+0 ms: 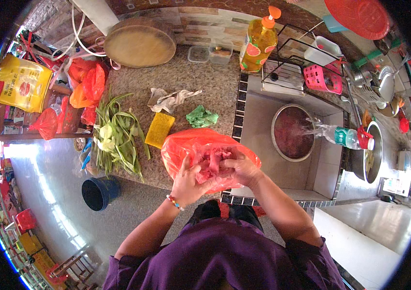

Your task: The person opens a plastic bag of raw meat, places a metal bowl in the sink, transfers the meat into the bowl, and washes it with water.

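Note:
A red plastic bag (176,145) lies spread at the counter's front edge, partly over the sink's tiled rim. Pieces of raw pink meat (213,163) show in its mouth. My right hand (243,168) reaches in from the right, its fingers curled around some meat. On the left side of the mouth, my left hand (189,181) touches the meat and bag with its thumb and fingers spread; its grip is partly hidden. Behind the bag are a crumpled green cloth (201,116) and a yellow sponge pad (159,129).
Leafy green vegetables (116,137) lie left on the granite counter. In the sink (254,145), a round metal basin (274,143) holds reddish contents, with water pouring from a cut plastic bottle (346,137). Dish soap (258,47) stands behind. A blue bucket (100,192) is on the floor.

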`<action>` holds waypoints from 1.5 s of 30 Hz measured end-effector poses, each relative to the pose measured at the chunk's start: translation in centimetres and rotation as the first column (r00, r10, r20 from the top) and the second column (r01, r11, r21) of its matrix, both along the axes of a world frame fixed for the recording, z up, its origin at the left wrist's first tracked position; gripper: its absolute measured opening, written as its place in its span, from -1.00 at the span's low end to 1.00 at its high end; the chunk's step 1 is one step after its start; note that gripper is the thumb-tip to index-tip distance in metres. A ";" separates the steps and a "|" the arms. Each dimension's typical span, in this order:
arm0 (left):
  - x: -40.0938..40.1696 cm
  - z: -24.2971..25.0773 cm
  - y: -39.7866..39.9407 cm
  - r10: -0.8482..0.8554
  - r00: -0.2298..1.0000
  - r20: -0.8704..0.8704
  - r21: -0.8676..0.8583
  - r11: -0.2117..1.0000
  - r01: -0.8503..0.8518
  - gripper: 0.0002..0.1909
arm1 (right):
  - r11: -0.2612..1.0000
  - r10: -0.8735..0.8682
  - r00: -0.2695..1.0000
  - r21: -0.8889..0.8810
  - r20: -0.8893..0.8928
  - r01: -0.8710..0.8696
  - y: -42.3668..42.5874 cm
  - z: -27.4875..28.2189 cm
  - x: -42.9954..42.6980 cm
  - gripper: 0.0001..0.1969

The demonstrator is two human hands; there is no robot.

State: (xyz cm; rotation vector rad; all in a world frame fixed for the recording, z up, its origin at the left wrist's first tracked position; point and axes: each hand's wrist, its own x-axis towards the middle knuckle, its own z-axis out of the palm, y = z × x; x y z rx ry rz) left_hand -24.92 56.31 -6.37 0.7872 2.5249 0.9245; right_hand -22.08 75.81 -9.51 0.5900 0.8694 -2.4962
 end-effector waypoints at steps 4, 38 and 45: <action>0.3 -1.0 0.8 0.159 0.984 0.077 0.084 0.983 -0.165 -0.56 | 0.996 -0.026 0.997 0.085 0.077 0.020 -1.7 0.4 0.5 -0.57; -1.0 -1.7 -0.5 0.187 0.928 0.321 0.336 0.894 -0.296 -0.74 | 0.647 0.361 0.932 0.710 0.034 -0.276 -2.5 1.8 0.4 -0.65; -2.0 -2.4 -0.8 0.072 0.432 0.899 0.299 0.620 -0.726 -0.72 | 0.509 0.372 0.925 0.850 -0.073 -0.138 -0.8 0.0 0.2 -0.76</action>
